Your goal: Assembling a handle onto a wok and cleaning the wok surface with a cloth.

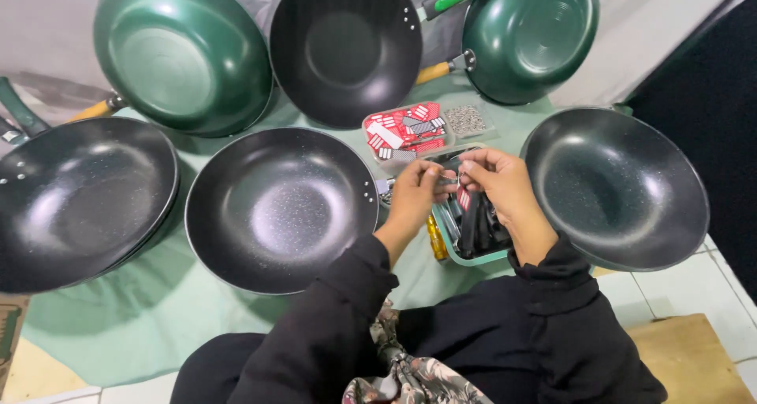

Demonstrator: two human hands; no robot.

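Observation:
My left hand (414, 193) and my right hand (498, 185) meet above a pale green tray (446, 232). Together they pinch a small metal piece (451, 179) between the fingertips. The tray holds dark handle parts and a red and white tag. A black pan (280, 208) without a handle lies just left of my left hand, its rivet holes facing the hands. Another black pan (619, 187) lies to the right of my right hand.
A clear box (406, 130) of red and white tags and a compartment of small screws (465, 120) sit behind the tray. More pans ring the green cloth (142, 313): dark ones at left (79, 199) and back centre (343, 49), green ones at the back (181, 53) (532, 33). A wooden board (694, 357) lies at the lower right.

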